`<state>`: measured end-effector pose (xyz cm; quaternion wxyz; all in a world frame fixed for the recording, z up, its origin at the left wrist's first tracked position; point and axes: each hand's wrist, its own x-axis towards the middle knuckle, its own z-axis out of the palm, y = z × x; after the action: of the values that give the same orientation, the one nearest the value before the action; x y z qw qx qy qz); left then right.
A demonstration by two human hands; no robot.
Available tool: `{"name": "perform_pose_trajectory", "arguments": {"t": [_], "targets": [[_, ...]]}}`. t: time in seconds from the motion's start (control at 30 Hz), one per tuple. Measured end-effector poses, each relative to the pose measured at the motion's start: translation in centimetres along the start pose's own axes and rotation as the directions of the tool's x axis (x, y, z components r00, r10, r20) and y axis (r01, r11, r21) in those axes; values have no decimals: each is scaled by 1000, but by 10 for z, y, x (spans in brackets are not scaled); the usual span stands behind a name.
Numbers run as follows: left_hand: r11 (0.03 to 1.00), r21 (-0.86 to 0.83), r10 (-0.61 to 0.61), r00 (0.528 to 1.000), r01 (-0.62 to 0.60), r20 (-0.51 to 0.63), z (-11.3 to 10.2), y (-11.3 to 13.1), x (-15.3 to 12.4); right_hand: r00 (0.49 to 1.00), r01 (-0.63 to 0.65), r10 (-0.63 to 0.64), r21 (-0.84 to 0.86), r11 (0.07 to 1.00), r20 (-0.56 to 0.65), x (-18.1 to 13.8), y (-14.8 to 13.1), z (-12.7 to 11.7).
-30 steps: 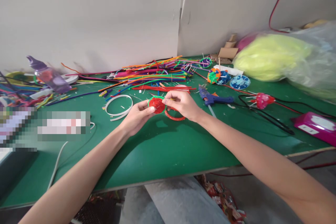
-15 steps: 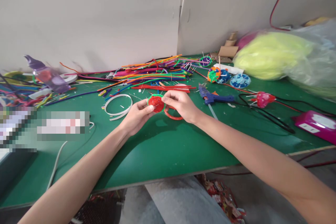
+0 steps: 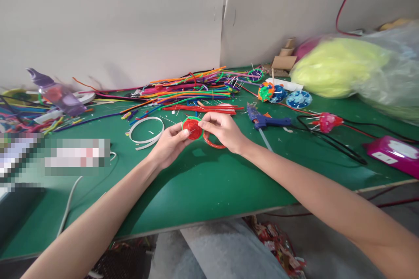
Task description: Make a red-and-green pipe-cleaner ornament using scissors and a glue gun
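Note:
My left hand (image 3: 170,143) and my right hand (image 3: 222,130) meet over the green table (image 3: 203,183), both closed on a small red round piece with a green rim (image 3: 192,127). The left fingers grip its left edge; the right thumb and forefinger pinch its right side. A red-orange ring (image 3: 214,143) lies on the table just under my right hand. A white hoop (image 3: 145,130) lies to the left of my left hand.
A heap of coloured pipe cleaners (image 3: 190,93) lies behind the hands. A blue glue gun (image 3: 265,120) sits to the right, with finished round pieces (image 3: 283,95), a pink piece (image 3: 327,122), black cables and a magenta box (image 3: 393,154). A purple bottle (image 3: 55,91) lies far left; a yellow-filled bag (image 3: 347,69) at back right.
Both hands with the red piece have drifted slightly left and away from me. The grip looks the same.

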<state>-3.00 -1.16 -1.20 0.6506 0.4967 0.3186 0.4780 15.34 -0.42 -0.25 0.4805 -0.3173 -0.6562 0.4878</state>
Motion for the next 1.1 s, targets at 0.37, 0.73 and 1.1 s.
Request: {"name": "perform_pose_trajectory", "arguments": {"t": [0.37,0.73,1.1], "targets": [[987,-100,-100,971,123,217,-2,4,-6,980,-103,99,14,995,175,-7,-18,-5],[977,-153,-97,943,152,318,1,6,-14,989,-34,34,-6,999,145,-19,-33,6],[983,-141,-80,964,119,255,1,6,-12,993,-35,17,159,987,114,-20,-26,11]]}}
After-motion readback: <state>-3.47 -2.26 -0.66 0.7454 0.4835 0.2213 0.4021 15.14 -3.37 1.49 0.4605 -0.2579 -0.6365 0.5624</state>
